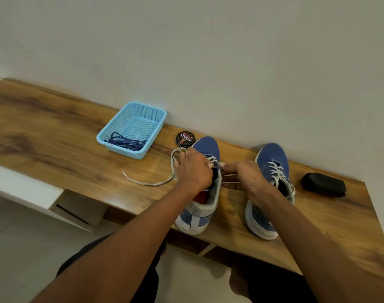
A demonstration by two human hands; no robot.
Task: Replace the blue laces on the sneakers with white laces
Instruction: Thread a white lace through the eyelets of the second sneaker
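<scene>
Sneakers: we find both standing side by side on the wooden surface (55, 136), toes toward the wall. The right sneaker (272, 171) already carries white lacing across its eyelets, so we judge it finished. The left sneaker (205, 193) is the one in hand, laced only near the toe.

The left hand (194, 169) has its grip clamped on the white lace (151, 183) at the eyelets, presumably feeding it through; the slack loops out to the left and its free end lies flat on the surface, kept clear of the work. The right hand (243, 176) pinches the other run of lace at the sneaker's right side, likely to hold tension so the crossings stay even.

The blue laces (126, 142) lie bundled in the light blue basket (143, 109), set well apart, evidently to prevent mixing. A polish tin (185, 139) sits just behind the left sneaker's toe; a black brush (324, 184) lies beside the right sneaker. Neither is involved.
</scene>
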